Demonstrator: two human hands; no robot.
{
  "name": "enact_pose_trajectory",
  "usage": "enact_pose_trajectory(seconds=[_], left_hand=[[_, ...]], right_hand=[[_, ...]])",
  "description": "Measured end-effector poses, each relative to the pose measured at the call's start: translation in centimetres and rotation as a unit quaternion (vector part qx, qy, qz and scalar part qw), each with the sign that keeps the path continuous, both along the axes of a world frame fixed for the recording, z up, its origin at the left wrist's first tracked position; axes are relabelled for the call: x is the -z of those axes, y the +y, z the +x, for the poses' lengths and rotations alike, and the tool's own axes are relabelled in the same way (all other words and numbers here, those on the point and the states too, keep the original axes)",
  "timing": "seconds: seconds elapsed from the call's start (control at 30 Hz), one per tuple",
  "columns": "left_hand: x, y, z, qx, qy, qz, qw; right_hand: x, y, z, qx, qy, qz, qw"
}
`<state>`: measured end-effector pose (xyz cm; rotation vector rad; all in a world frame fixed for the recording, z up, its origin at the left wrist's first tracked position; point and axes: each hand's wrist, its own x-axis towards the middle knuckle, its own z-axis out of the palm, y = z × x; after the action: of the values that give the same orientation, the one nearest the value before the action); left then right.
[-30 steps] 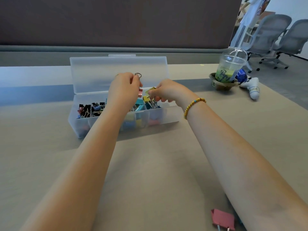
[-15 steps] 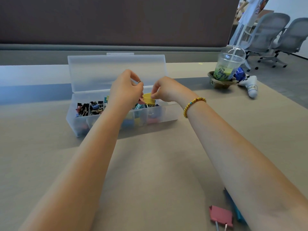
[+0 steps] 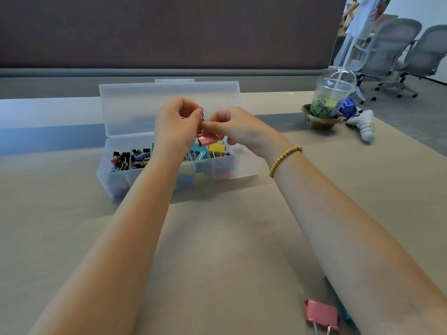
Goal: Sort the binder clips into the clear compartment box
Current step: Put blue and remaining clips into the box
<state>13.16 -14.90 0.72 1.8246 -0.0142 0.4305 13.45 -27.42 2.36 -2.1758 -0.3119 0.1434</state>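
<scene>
Holding a pink clip point(image 3: 207, 139), both hands point(image 3: 177, 125) point(image 3: 238, 130) hover over the clip-filled compartment box point(image 3: 225, 169).

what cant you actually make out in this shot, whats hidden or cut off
Head view only:
- Pink clip held above the clear box: its wire handles are hidden by the left hand and right hand.
- Box's middle compartments: covered by the left forearm.
- Lower clips: blurred by the frosted front wall.
- Pink clip on the table: handles cut off by the bottom edge.
- Blue object beside it: mostly hidden by the right forearm.

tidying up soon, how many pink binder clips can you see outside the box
2: one pink clip pinched between both hands above the box, one pink clip on the table beside the right forearm. Others may be hidden.
</scene>
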Motion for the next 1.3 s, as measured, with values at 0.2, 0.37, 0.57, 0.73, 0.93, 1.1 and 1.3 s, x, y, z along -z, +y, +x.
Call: enact_pose_trajectory(seconds=[0.2,0.37,0.57,0.73,0.93,1.1,1.3], left_hand=[[1.8,-0.1,0.6,0.033,-0.025,0.290,0.956],[2.2,-0.4,0.5,0.035,0.028,0.473,0.880],[2.0,0.0,0.7,0.032,0.046,0.484,0.873],[2.2,0.5,1.4,0.045,0.029,0.421,0.905],[1.9,-0.2,0.5,0.070,0.051,0.469,0.879],[1.9,-0.2,0.6,0.055,0.067,0.495,0.865],[2.5,0.6,1.8,0.045,0.056,0.475,0.877]], right_hand=[[0.3,-1.6,0.1,0.123,0.007,-0.065,0.990],[-0.1,-1.3,0.7,0.134,-0.009,-0.178,0.975],[-0.4,-1.4,1.4,0.110,-0.007,-0.238,0.965],[-0.5,-1.7,1.7,0.064,0.022,-0.241,0.968],[-1.5,-3.0,1.6,0.058,-0.014,-0.204,0.977],[-0.9,-2.5,1.1,-0.001,-0.002,-0.196,0.981],[0.1,-2.0,1.4,0.013,-0.007,-0.156,0.988]])
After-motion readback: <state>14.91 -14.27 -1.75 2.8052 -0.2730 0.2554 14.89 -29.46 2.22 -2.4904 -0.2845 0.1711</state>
